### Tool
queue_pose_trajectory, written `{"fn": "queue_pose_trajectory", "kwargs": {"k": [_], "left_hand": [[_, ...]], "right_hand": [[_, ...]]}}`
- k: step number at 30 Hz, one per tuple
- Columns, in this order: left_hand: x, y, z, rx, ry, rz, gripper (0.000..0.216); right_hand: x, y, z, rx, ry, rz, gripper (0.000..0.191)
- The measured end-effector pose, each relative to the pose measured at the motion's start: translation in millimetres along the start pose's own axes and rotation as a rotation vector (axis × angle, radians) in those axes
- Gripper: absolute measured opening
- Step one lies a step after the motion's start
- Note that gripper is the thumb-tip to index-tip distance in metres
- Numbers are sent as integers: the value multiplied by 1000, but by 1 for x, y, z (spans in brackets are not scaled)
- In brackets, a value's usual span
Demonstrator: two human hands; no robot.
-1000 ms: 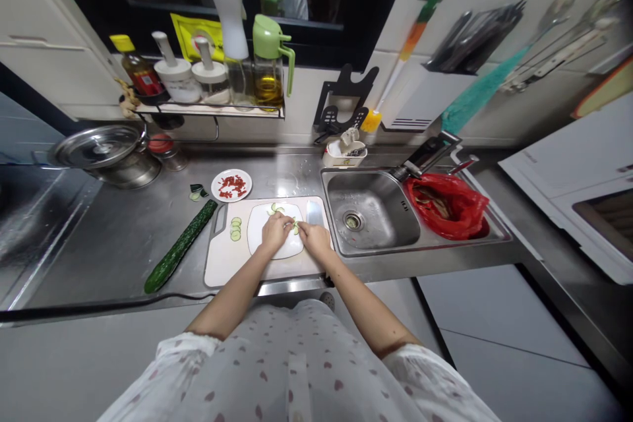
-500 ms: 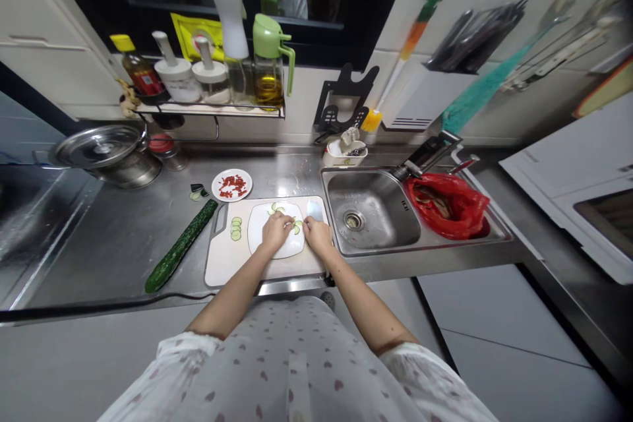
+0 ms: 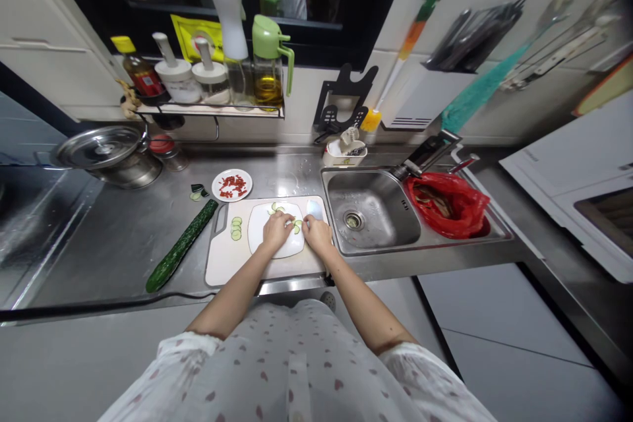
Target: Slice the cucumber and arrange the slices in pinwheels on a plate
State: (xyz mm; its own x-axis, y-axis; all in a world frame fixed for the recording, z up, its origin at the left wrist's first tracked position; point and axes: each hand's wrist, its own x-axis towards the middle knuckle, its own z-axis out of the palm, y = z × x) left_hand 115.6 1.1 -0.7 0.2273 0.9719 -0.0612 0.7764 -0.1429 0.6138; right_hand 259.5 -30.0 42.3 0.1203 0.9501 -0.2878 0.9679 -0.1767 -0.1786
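Note:
On the white plate (image 3: 260, 227), thin cucumber slices (image 3: 297, 227) lie between my two hands. My left hand (image 3: 277, 233) is closed in a pinch at the left edge of these slices. From the other side, the fingers of my right hand (image 3: 316, 233) are pinched together at the right edge; the fingertips are small and partly hidden. A few cut cucumber pieces (image 3: 275, 208) rest near the plate's far rim. The plate stands on a cutting board (image 3: 222, 264), with a row of cucumber slices (image 3: 236, 229) left of it. A knife blade (image 3: 314, 209) shows beyond my right hand.
A long cucumber (image 3: 182, 247) and a small plate of chopped red pieces (image 3: 232, 185) are left of the board. To the right are the sink (image 3: 376, 211) and a red plastic bag (image 3: 448, 204). A lidded pot (image 3: 123, 161) stands far left, below a condiment shelf (image 3: 208, 108).
Both hands stay almost in place over the plate, with only a slight shift of the fingers at the cucumber slices. Nothing else has visibly moved.

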Motion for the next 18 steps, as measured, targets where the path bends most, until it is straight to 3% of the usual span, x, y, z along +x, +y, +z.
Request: {"fn": "queue_pose_trajectory", "kwargs": {"k": [9, 18], "left_hand": [[-30, -5, -2, -238, 178, 5, 16], [-70, -10, -13, -344, 253, 7, 17]], "right_hand": [[-26, -2, 5, 172, 145, -65, 35], [-62, -20, 24, 276, 187, -194, 30]]}}
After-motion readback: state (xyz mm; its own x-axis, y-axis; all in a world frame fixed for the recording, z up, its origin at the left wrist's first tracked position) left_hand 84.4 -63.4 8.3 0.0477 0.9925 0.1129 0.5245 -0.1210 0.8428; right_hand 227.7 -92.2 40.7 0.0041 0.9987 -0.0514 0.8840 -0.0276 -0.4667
